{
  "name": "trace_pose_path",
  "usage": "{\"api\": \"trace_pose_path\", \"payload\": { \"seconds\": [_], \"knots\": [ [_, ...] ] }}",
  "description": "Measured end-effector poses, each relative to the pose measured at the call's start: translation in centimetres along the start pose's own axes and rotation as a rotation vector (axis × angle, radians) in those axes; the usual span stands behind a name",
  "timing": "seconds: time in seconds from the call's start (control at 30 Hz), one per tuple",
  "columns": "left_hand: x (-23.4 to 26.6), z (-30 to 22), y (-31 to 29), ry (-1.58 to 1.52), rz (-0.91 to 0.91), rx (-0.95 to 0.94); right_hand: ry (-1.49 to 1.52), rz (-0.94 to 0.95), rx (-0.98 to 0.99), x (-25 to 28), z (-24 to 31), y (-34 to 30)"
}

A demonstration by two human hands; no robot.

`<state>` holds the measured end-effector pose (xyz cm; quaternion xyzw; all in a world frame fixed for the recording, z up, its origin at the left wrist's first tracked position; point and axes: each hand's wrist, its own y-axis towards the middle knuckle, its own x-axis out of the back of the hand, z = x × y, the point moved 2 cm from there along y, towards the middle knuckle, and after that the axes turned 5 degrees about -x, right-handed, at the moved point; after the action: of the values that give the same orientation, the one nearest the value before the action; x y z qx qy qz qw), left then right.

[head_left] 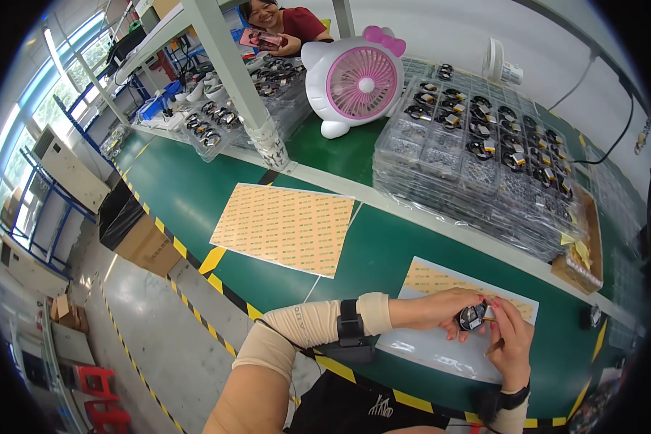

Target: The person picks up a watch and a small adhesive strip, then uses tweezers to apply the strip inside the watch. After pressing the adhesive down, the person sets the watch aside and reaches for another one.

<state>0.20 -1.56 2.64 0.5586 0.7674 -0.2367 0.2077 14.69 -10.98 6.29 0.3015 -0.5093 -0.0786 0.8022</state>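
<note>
A small round black electronic part (473,316) is in my left hand (437,309), its fingers curled around and beneath it. My right hand (512,338) pinches the part's right side, where a small white-and-yellow piece (489,312) shows between the fingers. Exactly what the right fingertips grip is partly hidden. Under both hands lies a sheet of tan stickers (437,277); its nearer portion is bare, glossy pale backing (419,336). A full sheet of tan printed stickers (286,228) rests farther left on the green table.
Stacked clear trays (441,163) of similar black parts stand at the back right, beside a cardboard box (589,246). A pink-and-white fan (362,79) stands behind a white post (228,69). Across the bench, a person (300,25) holds a phone. A carton (141,235) sits on the floor at left.
</note>
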Motion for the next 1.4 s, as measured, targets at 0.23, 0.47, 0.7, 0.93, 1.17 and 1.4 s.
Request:
{"api": "trace_pose_path", "payload": {
  "seconds": [0.23,0.47,0.7,0.93,1.17,1.4],
  "knots": [
    [0.8,0.6,0.6,-0.007,0.065,0.101,-0.077,0.055,0.06,0.0,-0.8,-0.5],
    [1.3,0.8,0.9,-0.096,0.034,0.038,-0.124,0.01,0.096,-0.4,-1.1,-0.5],
    [0.1,0.3,-0.2,-0.093,-0.009,0.091,-0.069,-0.053,0.043,-0.6,-0.3,-0.9],
    [1.9,1.4,1.4,0.205,-0.11,-0.052,-0.031,-0.071,-0.076,-2.3,-2.0,-2.1],
    [1.2,-0.7,1.4,0.011,-0.199,0.072,0.298,-0.106,-0.375,-2.5,-2.2,-0.9],
    [0.7,0.1,1.3,0.046,-0.248,0.037,0.292,-0.052,-0.341,-1.8,-1.4,-1.7]
  ]
}}
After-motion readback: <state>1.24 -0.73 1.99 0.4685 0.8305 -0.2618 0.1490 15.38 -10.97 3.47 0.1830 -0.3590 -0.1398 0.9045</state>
